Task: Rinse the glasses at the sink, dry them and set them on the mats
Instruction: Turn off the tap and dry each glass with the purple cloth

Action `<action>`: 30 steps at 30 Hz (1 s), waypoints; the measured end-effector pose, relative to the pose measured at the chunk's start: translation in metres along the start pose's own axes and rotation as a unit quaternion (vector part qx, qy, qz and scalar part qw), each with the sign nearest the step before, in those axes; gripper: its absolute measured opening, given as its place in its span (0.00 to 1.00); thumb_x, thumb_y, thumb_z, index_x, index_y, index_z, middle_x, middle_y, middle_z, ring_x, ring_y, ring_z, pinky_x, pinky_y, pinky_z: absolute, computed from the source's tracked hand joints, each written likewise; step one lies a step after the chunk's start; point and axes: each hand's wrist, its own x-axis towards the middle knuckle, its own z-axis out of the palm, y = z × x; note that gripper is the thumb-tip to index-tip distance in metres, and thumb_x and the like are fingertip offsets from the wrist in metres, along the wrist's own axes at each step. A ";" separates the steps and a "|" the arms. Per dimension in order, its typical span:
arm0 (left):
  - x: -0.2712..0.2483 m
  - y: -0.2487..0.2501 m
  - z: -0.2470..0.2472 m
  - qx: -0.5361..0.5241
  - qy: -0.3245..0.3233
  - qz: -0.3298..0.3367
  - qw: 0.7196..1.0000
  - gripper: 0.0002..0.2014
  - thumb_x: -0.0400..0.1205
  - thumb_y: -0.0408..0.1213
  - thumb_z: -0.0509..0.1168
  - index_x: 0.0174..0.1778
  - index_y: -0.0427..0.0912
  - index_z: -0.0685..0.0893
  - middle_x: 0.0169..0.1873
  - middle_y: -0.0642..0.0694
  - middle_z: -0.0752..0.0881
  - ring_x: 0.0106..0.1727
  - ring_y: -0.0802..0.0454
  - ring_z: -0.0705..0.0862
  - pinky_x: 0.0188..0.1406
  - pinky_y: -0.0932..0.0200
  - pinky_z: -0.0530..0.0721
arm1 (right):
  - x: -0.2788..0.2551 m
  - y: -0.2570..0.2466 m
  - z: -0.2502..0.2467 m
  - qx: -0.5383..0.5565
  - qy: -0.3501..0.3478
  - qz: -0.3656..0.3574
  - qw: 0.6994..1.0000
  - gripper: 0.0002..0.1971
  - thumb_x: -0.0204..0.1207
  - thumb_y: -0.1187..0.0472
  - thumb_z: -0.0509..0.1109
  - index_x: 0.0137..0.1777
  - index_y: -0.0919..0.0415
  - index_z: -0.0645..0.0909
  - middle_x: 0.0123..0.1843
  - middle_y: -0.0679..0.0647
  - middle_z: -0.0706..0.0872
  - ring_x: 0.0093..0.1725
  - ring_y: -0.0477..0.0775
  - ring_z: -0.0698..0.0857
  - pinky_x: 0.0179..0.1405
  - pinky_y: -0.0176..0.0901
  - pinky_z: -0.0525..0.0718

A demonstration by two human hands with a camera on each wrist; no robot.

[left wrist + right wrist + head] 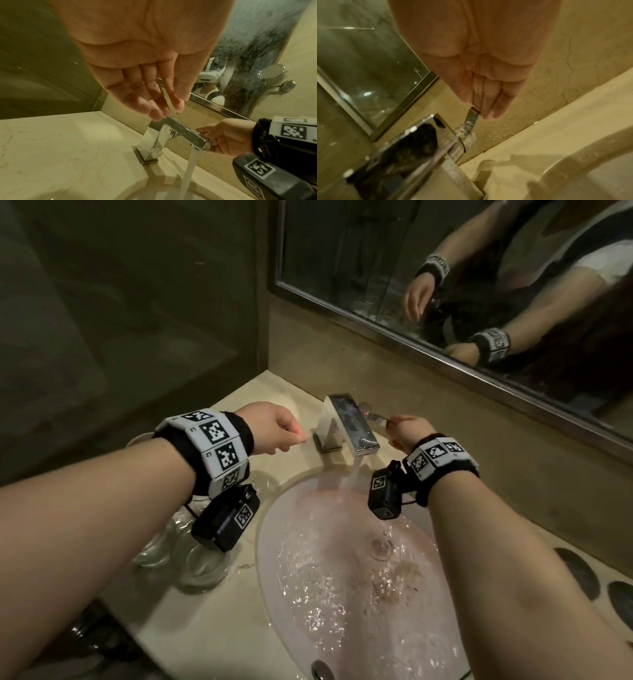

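Observation:
Clear glasses (205, 566) stand on the counter left of the sink (274, 525), partly hidden under my left forearm. Water (349, 477) runs from the chrome faucet (349, 426) into the basin. My right hand (394, 426) is behind the spout and pinches the tip of the faucet lever (375, 416) between thumb and fingertips; the right wrist view shows that lever (471, 119) at my right hand (481, 108). My left hand (294, 440) hovers left of the faucet, empty; in the left wrist view its wet, relaxed fingers (159, 112) hang just above the spout (180, 134).
Two dark round mats (579, 571) lie on the counter right of the basin. A framed mirror (445, 268) runs along the back wall. A dark wall closes the counter's left end. The drain (382, 546) sits mid-basin.

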 end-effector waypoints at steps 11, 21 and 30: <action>-0.003 0.010 0.009 0.012 -0.028 0.026 0.999 0.07 0.81 0.41 0.66 0.49 0.43 0.86 0.50 0.43 0.88 0.53 0.49 0.86 0.53 0.55 0.86 | -0.024 0.010 0.011 -0.051 -0.034 -0.032 0.998 0.35 0.73 0.81 0.60 0.79 0.57 0.67 0.77 0.54 0.73 0.75 0.56 0.73 0.73 0.46 0.71; -0.049 0.014 0.003 0.083 -0.047 0.122 0.988 0.09 0.82 0.41 0.64 0.52 0.44 0.87 0.46 0.46 0.88 0.45 0.55 0.80 0.39 0.69 0.76 | -0.120 0.022 -0.001 -0.049 0.074 -0.049 0.995 0.27 0.79 0.72 0.63 0.78 0.60 0.67 0.78 0.54 0.72 0.73 0.54 0.75 0.61 0.34 0.70; -0.119 -0.002 0.002 0.061 -0.096 0.222 0.968 0.08 0.81 0.39 0.66 0.51 0.43 0.87 0.46 0.44 0.88 0.52 0.46 0.86 0.55 0.52 0.85 | -0.252 0.049 0.006 0.028 0.172 -0.008 0.985 0.22 0.80 0.70 0.64 0.74 0.61 0.73 0.74 0.58 0.76 0.74 0.55 0.74 0.75 0.51 0.71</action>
